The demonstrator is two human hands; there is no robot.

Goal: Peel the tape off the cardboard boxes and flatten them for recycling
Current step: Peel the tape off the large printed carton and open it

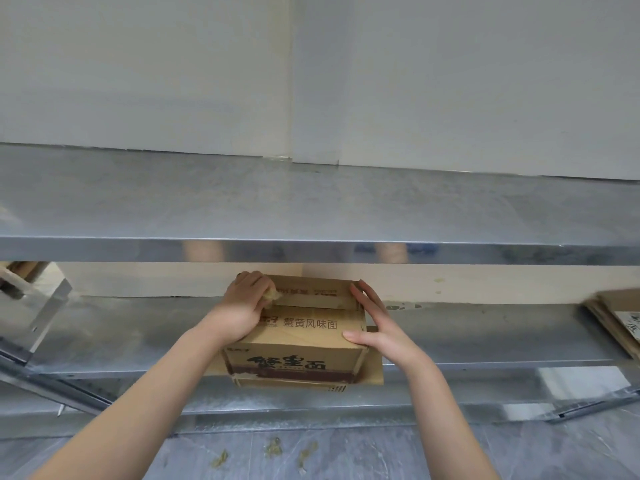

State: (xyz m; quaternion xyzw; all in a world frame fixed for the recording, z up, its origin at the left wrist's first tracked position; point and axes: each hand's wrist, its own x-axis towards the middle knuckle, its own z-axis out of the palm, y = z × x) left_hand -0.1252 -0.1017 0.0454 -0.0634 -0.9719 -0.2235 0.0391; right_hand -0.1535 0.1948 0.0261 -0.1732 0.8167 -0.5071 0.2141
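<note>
Far left: metal bracket (31, 299) at end of lower shelf (138, 327). Left of centre: left hand (242, 306) on top of box (304, 337), fingers curled, pinching crumpled wad of tape (272, 294) at the top seam. Centre: box upright at lower shelf's front edge, beneath upper shelf (311, 209), printed side toward camera, bottom flap sticking out rightward. Right of box: right hand (377, 327), fingers straight and pressed together, flat against box's right side, thumb on top face. Far right: flat cardboard (613, 317) on same shelf. Below: scraps (273, 446) on floor (381, 455).
</note>
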